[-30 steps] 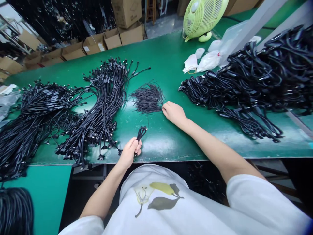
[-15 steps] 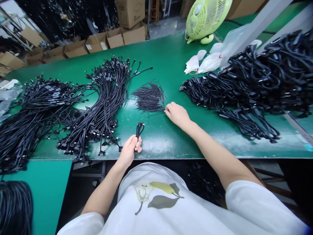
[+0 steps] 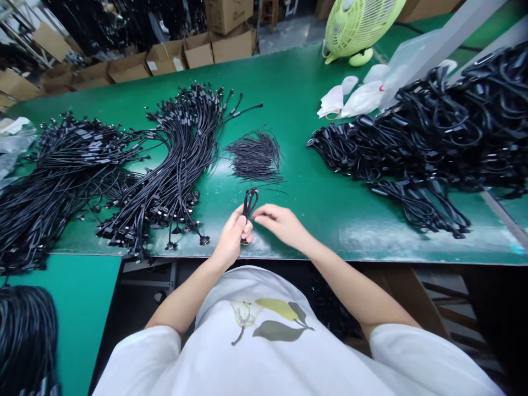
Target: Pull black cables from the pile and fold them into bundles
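Observation:
My left hand (image 3: 234,235) is closed around a folded black cable (image 3: 249,203), whose looped upper end sticks up past the fingers. Close on its right, my right hand (image 3: 280,223) is pinched, thumb and forefinger at the cable's side. A thin black twist tie seems to be between those fingertips, mostly hidden. Beyond both hands lies a loose pile of black twist ties (image 3: 256,157) on the green table.
To the left, long bundles of straight black cables (image 3: 181,148) are spread out. Folded black cables (image 3: 391,148) are heaped at the right. A green fan (image 3: 358,27), white plastic bags (image 3: 363,100) and cardboard boxes (image 3: 165,58) stand farther back. The table edge (image 3: 297,258) runs before me.
My right hand has come from the twist tie pile, leftward and toward me, to the cable. My left hand has moved slightly right and up, still holding the cable.

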### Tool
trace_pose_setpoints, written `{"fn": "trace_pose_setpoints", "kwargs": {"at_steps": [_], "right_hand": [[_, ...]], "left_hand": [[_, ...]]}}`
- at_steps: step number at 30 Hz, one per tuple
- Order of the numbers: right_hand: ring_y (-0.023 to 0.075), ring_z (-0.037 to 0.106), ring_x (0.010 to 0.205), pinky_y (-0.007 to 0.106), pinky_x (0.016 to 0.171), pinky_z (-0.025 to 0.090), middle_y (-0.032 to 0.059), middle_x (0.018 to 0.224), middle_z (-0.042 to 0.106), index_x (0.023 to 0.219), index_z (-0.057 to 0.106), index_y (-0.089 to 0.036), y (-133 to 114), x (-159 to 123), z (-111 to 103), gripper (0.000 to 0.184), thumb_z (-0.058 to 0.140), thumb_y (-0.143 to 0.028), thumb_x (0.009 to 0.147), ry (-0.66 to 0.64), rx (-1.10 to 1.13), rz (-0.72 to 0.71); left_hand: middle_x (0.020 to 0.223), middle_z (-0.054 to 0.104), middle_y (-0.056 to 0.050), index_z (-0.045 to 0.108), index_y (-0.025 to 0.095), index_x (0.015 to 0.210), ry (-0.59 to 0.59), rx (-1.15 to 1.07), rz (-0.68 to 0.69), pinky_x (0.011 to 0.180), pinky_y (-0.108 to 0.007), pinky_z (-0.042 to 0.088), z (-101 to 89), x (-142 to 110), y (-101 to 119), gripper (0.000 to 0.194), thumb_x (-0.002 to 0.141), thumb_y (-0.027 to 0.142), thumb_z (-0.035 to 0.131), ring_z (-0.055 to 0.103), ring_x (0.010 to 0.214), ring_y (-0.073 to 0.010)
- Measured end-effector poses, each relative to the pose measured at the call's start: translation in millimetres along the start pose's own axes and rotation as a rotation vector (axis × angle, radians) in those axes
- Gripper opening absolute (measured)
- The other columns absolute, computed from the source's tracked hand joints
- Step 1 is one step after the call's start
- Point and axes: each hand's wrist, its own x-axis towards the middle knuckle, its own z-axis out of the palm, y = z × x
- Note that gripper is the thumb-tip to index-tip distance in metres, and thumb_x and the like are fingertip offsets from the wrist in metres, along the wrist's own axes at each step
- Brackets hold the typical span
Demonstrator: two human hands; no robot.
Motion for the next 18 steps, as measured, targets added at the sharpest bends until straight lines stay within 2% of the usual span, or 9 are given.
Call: {"fn": "trace_pose_setpoints", "kwargs": {"at_steps": [2,5,7,9,12,14,16,18], "right_hand": [[0.0135,0.055,0.07,0.026,0.066,0.041,0.0015,0.081,0.063,0.089,0.063,-0.019,-11,-9,14,0.016,0.05,-0.027,0.09,-0.04,-0.063,-0.047],[0.0149,0.052,0.069,0.027,0.064,0.038,0.0044,0.08,0.06,0.09,0.063,-0.017,-19,-14,22,0.018,0.046,-0.021,0.092,-0.034,-0.357,-0.198],[0.0177,0.052,0.072,0.031,0.066,0.037,0.0075,0.079,0.06,0.088,0.063,-0.016,-22,-12,21,0.025,0.04,-0.02,0.096,-0.042,-0.605,-0.364],[0.0206,0.053,0.08,0.034,0.069,0.036,0.0115,0.088,0.063,0.09,0.064,-0.014,-25,-8,18,0.03,0.035,-0.016,0.097,-0.05,-0.777,-0.574],[0.0234,0.053,0.1,0.037,0.077,0.037,0.0151,0.113,0.062,0.101,0.064,-0.013,-29,0,13,0.032,0.033,-0.011,0.097,-0.124,-0.879,-0.848],[0.0233,0.053,0.094,0.037,0.075,0.036,0.0139,0.104,0.063,0.097,0.064,-0.013,-31,3,11,0.031,0.033,-0.011,0.097,-0.196,-0.956,-0.921],[0.022,0.051,0.081,0.037,0.07,0.034,0.0106,0.087,0.062,0.091,0.063,-0.014,-34,3,9,0.031,0.033,-0.011,0.097,-0.259,-1.023,-0.949],[0.0213,0.05,0.078,0.036,0.069,0.034,0.0092,0.083,0.06,0.092,0.063,-0.015,-36,2,9,0.029,0.035,-0.01,0.096,-0.303,-1.061,-0.986]], "left_hand": [[0.061,0.038,0.007,0.06,0.015,0.112,-0.004,0.042,0.013,0.048,-0.019,0.031,-3.4,1,-3,0.047,0.08,0.048,0.069,0.028,0.049,-0.0057],[0.061,0.042,0.006,0.061,0.015,0.117,0.013,0.24,0.091,0.05,-0.021,0.033,-14.0,2,-7,0.047,0.084,0.048,0.063,0.034,0.051,-0.0074],[0.06,0.044,0.006,0.057,0.017,0.127,0.028,0.405,0.149,0.052,-0.022,0.033,-21.5,2,-8,0.049,0.088,0.045,0.058,0.038,0.052,-0.009],[0.057,0.044,0.006,0.056,0.017,0.131,0.032,0.527,0.18,0.052,-0.023,0.032,-27.4,3,-7,0.047,0.09,0.041,0.054,0.038,0.051,-0.0101],[0.054,0.044,0.005,0.066,0.015,0.114,0.014,0.628,0.175,0.052,-0.024,0.031,-33.0,3,-3,0.034,0.089,0.035,0.054,0.038,0.051,-0.0106],[0.052,0.044,0.005,0.069,0.014,0.101,-0.032,0.611,0.105,0.052,-0.023,0.029,-35.1,3,-1,0.028,0.086,0.034,0.057,0.037,0.05,-0.0099],[0.053,0.04,0.007,0.067,0.013,0.098,-0.096,0.478,-0.01,0.051,-0.022,0.028,-36.4,3,0,0.029,0.083,0.037,0.059,0.033,0.049,-0.0083],[0.055,0.037,0.008,0.066,0.013,0.096,-0.145,0.311,-0.113,0.049,-0.021,0.027,-37.3,2,0,0.033,0.077,0.04,0.065,0.03,0.048,-0.0066]]}}
